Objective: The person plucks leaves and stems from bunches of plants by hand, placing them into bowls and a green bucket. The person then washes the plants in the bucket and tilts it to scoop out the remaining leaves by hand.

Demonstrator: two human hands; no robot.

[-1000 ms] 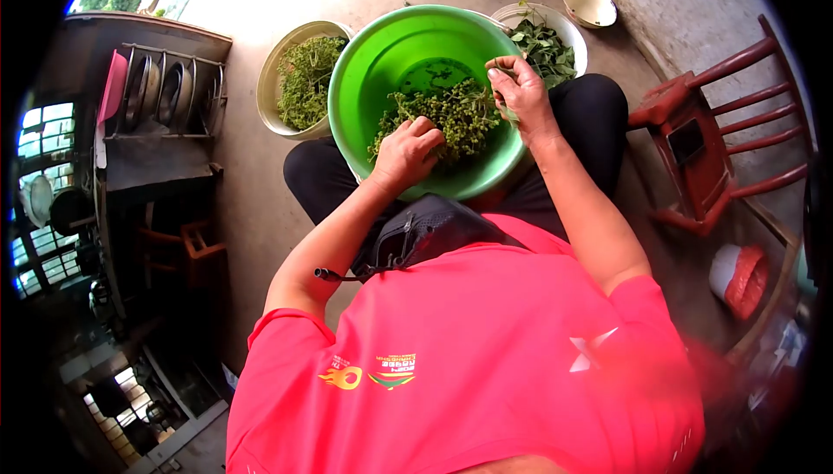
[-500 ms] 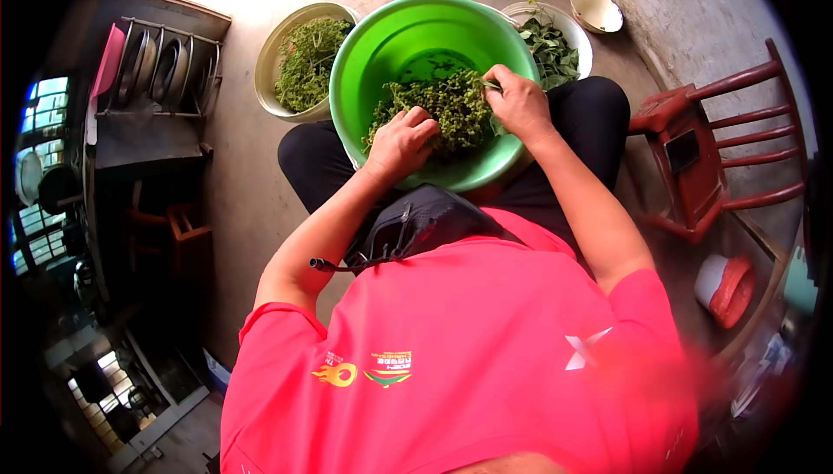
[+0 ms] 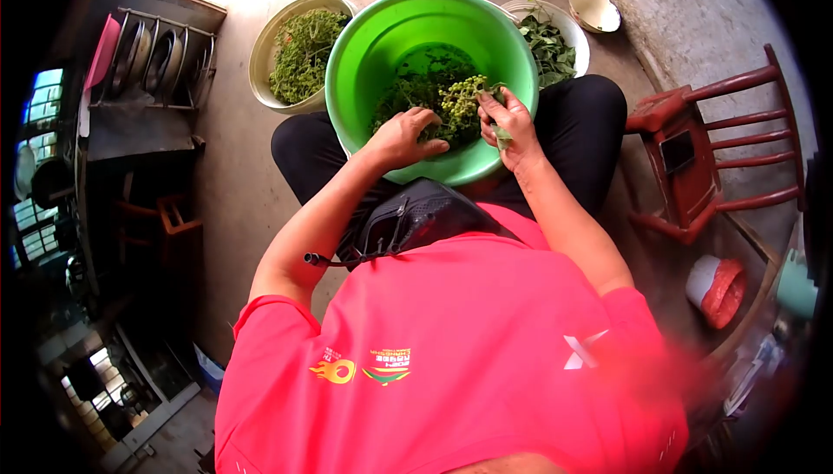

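Drawn back towards the body over the last half second, the right hand now shows a bright sprig at its fingertips, while the left hand has shifted only slightly. Concrete floor spreads under everything, and the person's pink shirt fills the foreground, above dark trousers with the knees apart. Between the knees stands a green tub, holding a dark heap of berry stems low inside. A red-brown chair is well off to the right, and a rack of pans is at the far left. Just beyond the left knee, a pale bucket is filled with stems; past the right knee, a white bucket contains loose leaves, with a bowl near it on the floor. Both hands are over the tub's near side, a narrow gap apart. Thumb and fingers of the right pinch the sprig, which points left across the heap; the left curls loosely at the heap's edge, and whether it grips anything I cannot tell. Smallest is a leaf against the right palm.
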